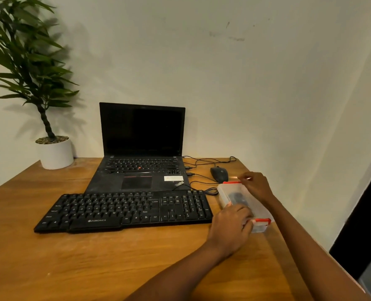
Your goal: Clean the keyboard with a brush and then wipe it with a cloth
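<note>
Grips box [234,190] with left fingers [244,213]; curls right fingers [245,177] at far clip [231,182], hold unclear. Leaves keyboard [123,211] just left of fingers. Risks jerking box off counter [115,268] edge, right of fingers, if clip pops suddenly.

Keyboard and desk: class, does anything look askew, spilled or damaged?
The keyboard lies slightly askew to the laptop, its left end nearer the camera. Nothing looks spilled or broken.
</note>
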Tool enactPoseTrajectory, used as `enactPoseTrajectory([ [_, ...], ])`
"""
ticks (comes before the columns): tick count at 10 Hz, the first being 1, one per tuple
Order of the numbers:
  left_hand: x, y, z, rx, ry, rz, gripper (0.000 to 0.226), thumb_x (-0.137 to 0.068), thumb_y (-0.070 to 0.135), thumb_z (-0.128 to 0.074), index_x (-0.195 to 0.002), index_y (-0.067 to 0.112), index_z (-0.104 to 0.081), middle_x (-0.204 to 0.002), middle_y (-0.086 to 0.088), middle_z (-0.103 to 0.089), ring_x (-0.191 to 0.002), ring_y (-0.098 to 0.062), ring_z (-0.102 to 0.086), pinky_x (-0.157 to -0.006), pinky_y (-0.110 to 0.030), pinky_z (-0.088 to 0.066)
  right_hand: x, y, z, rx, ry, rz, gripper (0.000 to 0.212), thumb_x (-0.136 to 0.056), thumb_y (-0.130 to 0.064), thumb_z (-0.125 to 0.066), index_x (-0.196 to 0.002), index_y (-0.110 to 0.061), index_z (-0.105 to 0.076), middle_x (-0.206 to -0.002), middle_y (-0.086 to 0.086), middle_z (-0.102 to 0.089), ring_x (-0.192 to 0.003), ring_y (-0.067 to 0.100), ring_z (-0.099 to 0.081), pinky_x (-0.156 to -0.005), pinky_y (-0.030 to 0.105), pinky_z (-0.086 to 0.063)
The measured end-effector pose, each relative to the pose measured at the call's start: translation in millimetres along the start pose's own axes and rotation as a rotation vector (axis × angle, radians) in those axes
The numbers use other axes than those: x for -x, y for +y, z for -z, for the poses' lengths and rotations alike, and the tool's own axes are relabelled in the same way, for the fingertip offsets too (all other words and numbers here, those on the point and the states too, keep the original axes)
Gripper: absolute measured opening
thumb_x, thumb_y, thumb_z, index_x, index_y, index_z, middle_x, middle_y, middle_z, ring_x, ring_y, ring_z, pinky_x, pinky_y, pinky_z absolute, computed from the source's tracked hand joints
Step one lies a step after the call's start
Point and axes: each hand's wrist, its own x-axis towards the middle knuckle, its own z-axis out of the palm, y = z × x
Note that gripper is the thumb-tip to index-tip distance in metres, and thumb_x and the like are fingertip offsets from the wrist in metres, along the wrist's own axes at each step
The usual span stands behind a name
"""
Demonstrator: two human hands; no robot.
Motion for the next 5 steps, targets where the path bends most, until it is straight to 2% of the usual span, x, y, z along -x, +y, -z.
enactPoseTrajectory([
  [1, -15, -2, -7, 0.032, -0.046, 0.043, 0.032, -0.095, 0.035, -0.047, -0.116, 0.017, -0.061, -0.122, 0.001, -0.059, -0.112, -0.013, -0.052, -0.093, -0.026, -0.042, 15, 13, 13, 0.166, -0.125, 0.020, 0.024, -0.092, -0.017, -0.052, -0.108, -0.004, -0.064, -0.110, 0.015, -0.063, -0.103, 0.029, -0.057, -0.089, 0.032, -0.041],
  [2, -29, 4, -15, 0.045, -0.086, 0.072, 0.030, -0.094, 0.033, -0.047, -0.117, 0.017, -0.060, -0.124, 0.000, -0.058, -0.113, -0.016, -0.051, -0.095, -0.033, -0.044, 25, 30, 21, 0.152, -0.165, -0.013, 0.033, -0.094, -0.013, -0.047, -0.126, -0.008, -0.054, -0.128, 0.012, -0.055, -0.118, 0.029, -0.051, -0.095, 0.030, -0.039],
  [3, -39, 4, -24, 0.086, -0.114, 0.114, 0.029, -0.094, 0.029, -0.047, -0.116, 0.014, -0.060, -0.122, -0.003, -0.058, -0.112, -0.017, -0.051, -0.096, -0.035, -0.045, 24, 44, 21, 0.148, -0.126, -0.001, 0.037, -0.095, -0.012, -0.045, -0.131, -0.012, -0.049, -0.135, 0.010, -0.049, -0.125, 0.029, -0.046, -0.103, 0.036, -0.038],
  [4, -40, 9, -8, 0.125, -0.215, 0.122, 0.031, -0.095, 0.026, -0.046, -0.122, 0.014, -0.055, -0.128, -0.006, -0.053, -0.120, -0.023, -0.047, -0.097, -0.038, -0.040, 20, 50, 22, 0.215, -0.104, 0.036, 0.031, -0.095, -0.015, -0.045, -0.123, -0.020, -0.055, -0.132, 0.011, -0.054, -0.122, 0.031, -0.049, -0.105, 0.043, -0.035],
  [5, -32, -2, 11, 0.061, -0.205, 0.077, 0.045, -0.098, 0.030, -0.041, -0.141, 0.019, -0.036, -0.152, -0.003, -0.029, -0.143, -0.020, -0.015, -0.116, -0.043, -0.008, 16, 46, 20, 0.464, -0.015, 0.134, 0.029, -0.097, -0.024, -0.042, -0.122, -0.022, -0.057, -0.135, 0.002, -0.053, -0.127, 0.023, -0.046, -0.113, 0.046, -0.007],
])
